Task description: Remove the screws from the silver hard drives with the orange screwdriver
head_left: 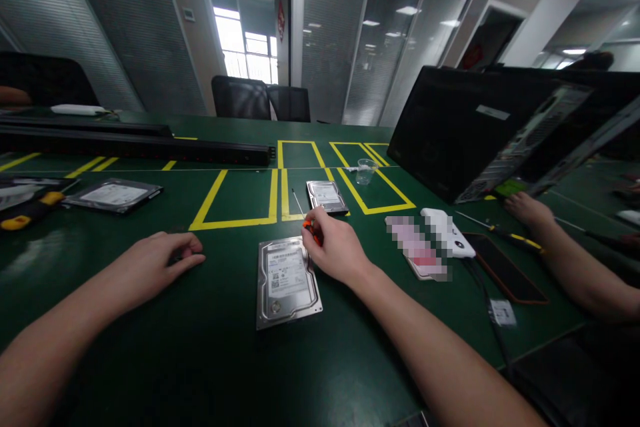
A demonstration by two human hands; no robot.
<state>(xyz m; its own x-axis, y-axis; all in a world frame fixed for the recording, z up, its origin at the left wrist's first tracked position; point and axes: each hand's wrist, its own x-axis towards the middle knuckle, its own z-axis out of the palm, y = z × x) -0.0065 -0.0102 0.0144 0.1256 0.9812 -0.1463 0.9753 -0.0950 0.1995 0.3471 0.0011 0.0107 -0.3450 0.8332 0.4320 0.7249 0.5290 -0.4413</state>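
A silver hard drive (286, 280) lies flat on the green table (210, 347) in front of me. My right hand (336, 248) is closed on an orange-handled screwdriver (306, 217) at the drive's far right corner; its thin shaft points away from me. My left hand (156, 265) rests on the table to the left, fingers curled loosely together, with nothing visible in it. A smaller drive (326, 196) lies just beyond, on the yellow tape lines (273, 195).
Another drive (114, 195) and a yellow-handled tool (30, 211) lie at the left. A long black power strip (135, 145) crosses the back. A clear cup (365, 171), an open computer case (500, 133), a white device (447, 232) and another person's arm (565, 260) are at the right.
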